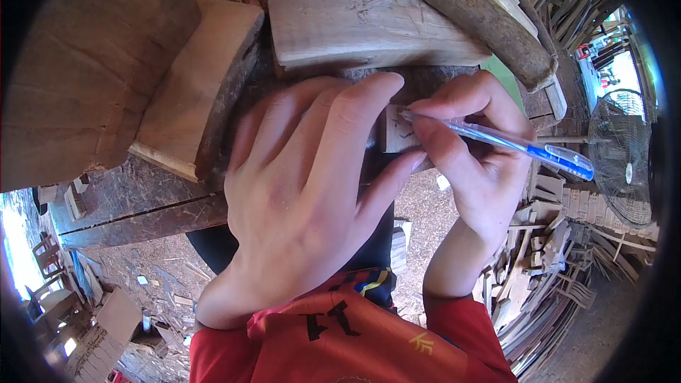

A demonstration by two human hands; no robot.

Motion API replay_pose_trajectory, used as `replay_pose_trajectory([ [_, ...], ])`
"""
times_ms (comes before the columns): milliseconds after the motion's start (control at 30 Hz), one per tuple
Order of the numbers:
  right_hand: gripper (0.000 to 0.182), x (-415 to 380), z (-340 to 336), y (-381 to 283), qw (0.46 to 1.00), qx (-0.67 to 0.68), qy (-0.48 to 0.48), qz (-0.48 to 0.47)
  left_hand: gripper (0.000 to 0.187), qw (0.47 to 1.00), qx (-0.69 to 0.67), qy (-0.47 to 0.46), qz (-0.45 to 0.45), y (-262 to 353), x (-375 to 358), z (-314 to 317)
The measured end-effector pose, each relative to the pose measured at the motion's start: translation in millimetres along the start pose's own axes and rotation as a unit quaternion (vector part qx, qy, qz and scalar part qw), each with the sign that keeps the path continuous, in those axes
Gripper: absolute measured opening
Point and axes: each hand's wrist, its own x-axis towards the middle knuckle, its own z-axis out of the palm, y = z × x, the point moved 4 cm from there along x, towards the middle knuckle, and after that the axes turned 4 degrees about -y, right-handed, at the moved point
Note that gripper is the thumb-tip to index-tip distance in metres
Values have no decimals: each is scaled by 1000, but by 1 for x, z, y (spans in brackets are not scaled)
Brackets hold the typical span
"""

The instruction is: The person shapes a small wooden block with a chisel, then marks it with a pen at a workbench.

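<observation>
A clear ballpoint pen with a blue end is pinched between the thumb and fingers of my right hand. Its tip meets the pale face of a small wooden piece, where a few dark marks show. My left hand lies across the bench with its thumb along the near side of that piece and its index finger by the far side, holding it steady. Much of the piece and some left fingertips are hidden by the hands.
On the dark wooden workbench a thick pale wood block lies beyond my hands. Curved boards stand at left, and a round wooden billet rests at upper right. A fan and scrap wood piles are at right.
</observation>
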Motion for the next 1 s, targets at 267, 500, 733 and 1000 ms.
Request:
replay_pose_trajectory([
  [267,10,1,-6,2,1000,13,5,-20,58,1000,-2,15,9,0,0,1],
  [500,8,1,-7,0,999,34,24,7,56,999,0,24,22,0,0,3],
  [733,7,2,-9,6,999,22,13,-40,56,999,3,27,23,0,-1,3],
  [1000,7,1,-8,5,999,32,18,-33,55,999,0,25,23,1,-1,4],
])
